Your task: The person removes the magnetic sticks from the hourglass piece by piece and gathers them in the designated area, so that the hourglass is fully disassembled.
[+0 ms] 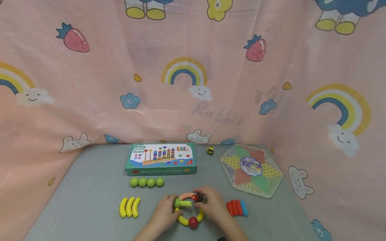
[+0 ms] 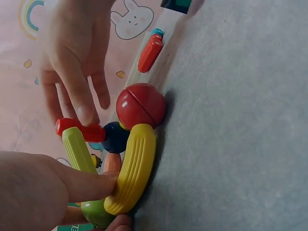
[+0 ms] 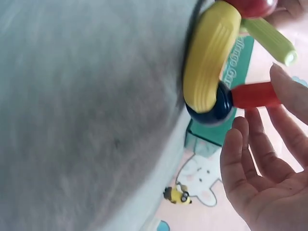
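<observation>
yellow, peach, red and green parts form a ring (image 1: 182,220) at the near middle of the table (image 1: 90,190). we see the left hand (image 1: 166,212) pinching the left yellow piece (image 2: 138,166) beside the green ball (image 2: 97,214); the right hand (image 3: 274,180) has its fingers spread wide and slack about the red stick (image 3: 254,95), and we cannot tell whether they press on it.

both that stick and the light green stick (image 1: 185,203) lean up and inward, so we think an uneven push could knock one off its ball. a sideways nudge may twist the dark blue ball (image 3: 222,103) and part it from the right yellow piece (image 3: 211,55) or the peach piece (image 1: 185,195). squeezing too hard on the left could buckle the ring at the red ball (image 1: 193,223), which neither hand steadies. a rightward forearm swing might scatter the spare sticks (image 1: 236,208).
</observation>
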Available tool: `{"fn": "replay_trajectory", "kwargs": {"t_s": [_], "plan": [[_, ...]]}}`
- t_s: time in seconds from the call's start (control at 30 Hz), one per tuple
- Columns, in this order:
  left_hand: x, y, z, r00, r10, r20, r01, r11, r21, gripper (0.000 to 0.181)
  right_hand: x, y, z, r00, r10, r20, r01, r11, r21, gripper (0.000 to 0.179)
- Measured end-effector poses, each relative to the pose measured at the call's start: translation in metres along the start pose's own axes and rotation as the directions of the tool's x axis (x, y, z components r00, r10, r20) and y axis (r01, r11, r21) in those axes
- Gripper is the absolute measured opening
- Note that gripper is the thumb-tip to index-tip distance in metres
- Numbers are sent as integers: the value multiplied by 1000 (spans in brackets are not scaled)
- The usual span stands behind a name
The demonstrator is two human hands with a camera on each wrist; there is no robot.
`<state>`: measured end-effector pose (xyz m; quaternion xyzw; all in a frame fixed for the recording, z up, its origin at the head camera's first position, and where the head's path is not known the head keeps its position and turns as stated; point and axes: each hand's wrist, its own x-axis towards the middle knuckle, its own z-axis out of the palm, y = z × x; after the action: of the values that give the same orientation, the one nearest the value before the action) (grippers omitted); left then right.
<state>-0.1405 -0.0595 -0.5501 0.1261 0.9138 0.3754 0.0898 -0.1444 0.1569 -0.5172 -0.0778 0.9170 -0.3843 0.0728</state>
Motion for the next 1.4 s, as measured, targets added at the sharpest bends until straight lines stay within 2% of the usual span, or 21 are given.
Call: {"fn": "replay_trajectory", "kwargs": {"t_s": [0.2,0.37,0.63,0.8,1.0,1.2,1.4], "plan": [[2,3,-3,999,-30,32,30,999,-16,51,4,0,5,1000,22,20,-22,1000,17,25],[1,3,-3,1000,-23,17,24,1000,-18,51,4,-2,7,999,41,19,-42,999,28,19],[2,9,-1,998,-62,-1,62,998,-23,65,-3,-3,-2,996,82,20,-83,989,123,33],[1,8,0,997,-70,-18,69,997,-37,71,-8,2,-13,992,112,-56,-104,985,138,41],[1,6,2,998,-60,-30,59,997,-47,63,-10,12,-23,965,225,-132,-198,961,193,40],[1,6,0,998,-62,-24,59,992,-113,62,-16,25,-33,953,228,-200,-183,958,220,32],[2,6,0,998,-68,-7,67,992,-106,58,-25,35,-46,935,243,-258,-190,959,212,31]]}}
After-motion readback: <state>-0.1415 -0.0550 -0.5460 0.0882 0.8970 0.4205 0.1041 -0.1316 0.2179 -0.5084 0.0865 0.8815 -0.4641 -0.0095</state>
